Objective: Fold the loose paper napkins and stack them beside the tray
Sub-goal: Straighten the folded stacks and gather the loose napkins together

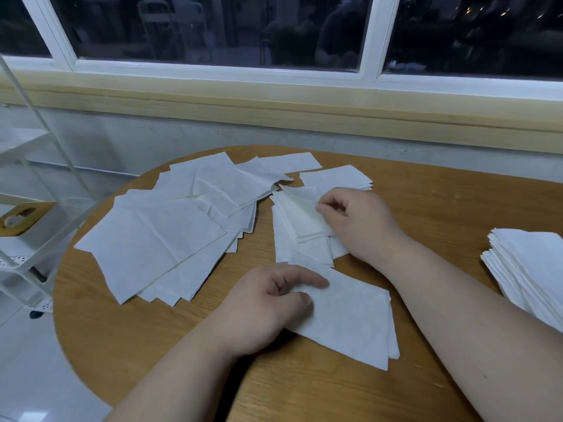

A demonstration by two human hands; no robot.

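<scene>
Single head-worn view, looking forward and down

It sits close above the round tabletop, facing the window behind it; both forearms enter from the bottom edge.

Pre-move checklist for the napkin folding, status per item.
1. Left hand has the near napkin: ok, thumb and forefinger pinch its edge.
2. Right hand has the top sheet of the centre pile: ok, pinched.
3. Only one sheet taken: cannot tell.
4. Loose napkins all folded: not ok, a spread heap lies at left.
5. Stack at far right squared: not ok, edges staggered.
6. Tray beside that stack: cannot tell, no tray in view.
</scene>
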